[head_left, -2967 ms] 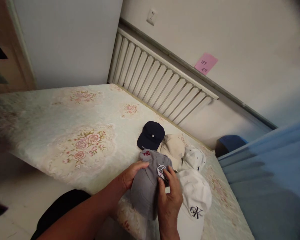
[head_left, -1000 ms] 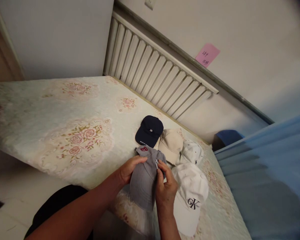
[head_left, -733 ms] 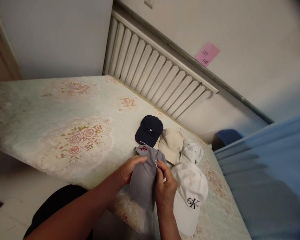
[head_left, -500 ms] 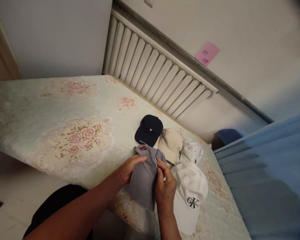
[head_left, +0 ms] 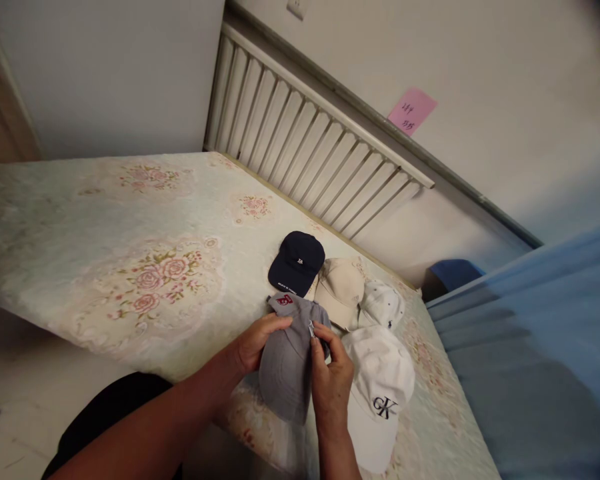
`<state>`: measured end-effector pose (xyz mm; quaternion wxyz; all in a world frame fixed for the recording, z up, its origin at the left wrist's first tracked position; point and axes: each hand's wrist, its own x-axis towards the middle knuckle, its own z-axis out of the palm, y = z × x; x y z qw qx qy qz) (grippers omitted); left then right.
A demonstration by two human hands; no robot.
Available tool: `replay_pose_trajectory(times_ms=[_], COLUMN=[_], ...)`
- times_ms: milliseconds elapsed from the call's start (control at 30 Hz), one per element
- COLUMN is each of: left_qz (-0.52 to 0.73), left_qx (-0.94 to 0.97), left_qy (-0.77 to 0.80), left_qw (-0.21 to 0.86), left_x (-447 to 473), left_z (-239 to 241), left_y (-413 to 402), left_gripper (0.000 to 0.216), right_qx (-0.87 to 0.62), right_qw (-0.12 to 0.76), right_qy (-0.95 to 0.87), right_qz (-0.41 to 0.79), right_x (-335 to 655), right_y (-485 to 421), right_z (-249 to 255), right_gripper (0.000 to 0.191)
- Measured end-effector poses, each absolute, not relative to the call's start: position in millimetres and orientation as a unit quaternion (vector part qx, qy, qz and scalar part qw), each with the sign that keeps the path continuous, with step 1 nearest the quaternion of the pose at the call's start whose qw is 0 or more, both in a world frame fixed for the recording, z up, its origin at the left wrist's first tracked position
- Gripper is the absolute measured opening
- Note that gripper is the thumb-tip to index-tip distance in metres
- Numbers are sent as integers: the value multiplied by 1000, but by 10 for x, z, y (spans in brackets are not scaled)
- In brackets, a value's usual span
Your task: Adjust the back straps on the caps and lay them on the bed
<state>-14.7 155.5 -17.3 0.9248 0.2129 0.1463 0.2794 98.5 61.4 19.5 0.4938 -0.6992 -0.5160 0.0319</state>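
- Currently, the left hand (head_left: 257,340) is closed on the left side of the grey cap (head_left: 283,370), thumb on top of the crown.
- Right hand (head_left: 333,377): fingers pinched narrow on the crown of the grey cap, at a small white mark near its top.
- Grey cap: lies at the near edge of the bed (head_left: 130,220), crown up, between both hands. A red patch (head_left: 283,300) shows at its far end.
- White cap (head_left: 380,387): dark lettering on the front, just beside the right hand and touching the grey cap's right side.
- Navy cap (head_left: 297,263): beyond the grey cap, near the red patch.
- Beige cap (head_left: 339,290): to the right of the navy cap, touching it.
- Dotted white cap (head_left: 383,305): to the right of the beige cap, partly under the white cap's far edge.
- Bed: pale cover printed with pink roses.
- Radiator (head_left: 300,127): runs along the wall behind the bed; a pink note (head_left: 411,110) is stuck to the wall above it.
- Blue fabric (head_left: 530,333): fills the right side of the view.
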Motion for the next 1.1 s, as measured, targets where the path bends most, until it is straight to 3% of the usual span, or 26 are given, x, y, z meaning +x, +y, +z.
replay_pose_trajectory(times_ms=[500, 1100], left_qz=[279, 153], left_qx=[213, 120], left_qy=[156, 88], left_qw=[923, 977], left_x=[-147, -189], left_z=[-187, -148], left_y=[1564, 1664], left_gripper=[20, 40], right_qx=[-703, -750], right_qw=[517, 512], right_qy=[-487, -417], right_qz=[36, 30], right_x=[969, 1071], right_y=[625, 450], right_z=[164, 52], right_gripper=[14, 40])
